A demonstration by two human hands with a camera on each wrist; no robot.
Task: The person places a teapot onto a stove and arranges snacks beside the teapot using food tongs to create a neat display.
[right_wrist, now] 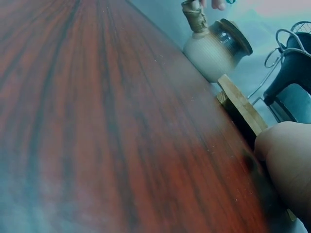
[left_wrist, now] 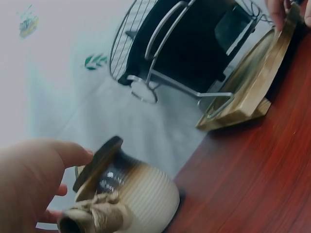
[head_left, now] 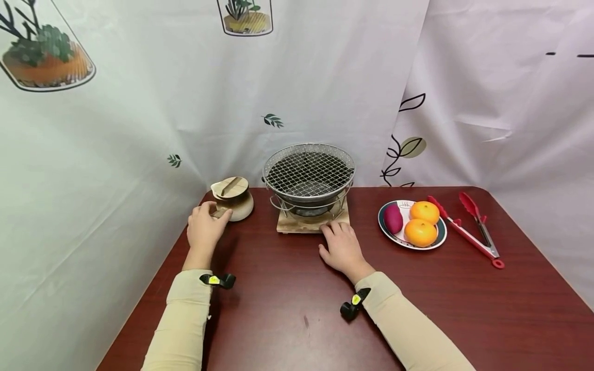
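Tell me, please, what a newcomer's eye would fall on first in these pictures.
Probably the round wire-topped grill at the centre, standing on a wooden base. Next come the two bright orange fruits on the plate to the right, and the lidded pot to the left, the left hand by its handle.

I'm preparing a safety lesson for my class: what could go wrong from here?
The left hand is by the handle of the pot; a tilted lift might let the lid slide off. The right hand touches the wooden base; a push could jolt the grill standing on it.
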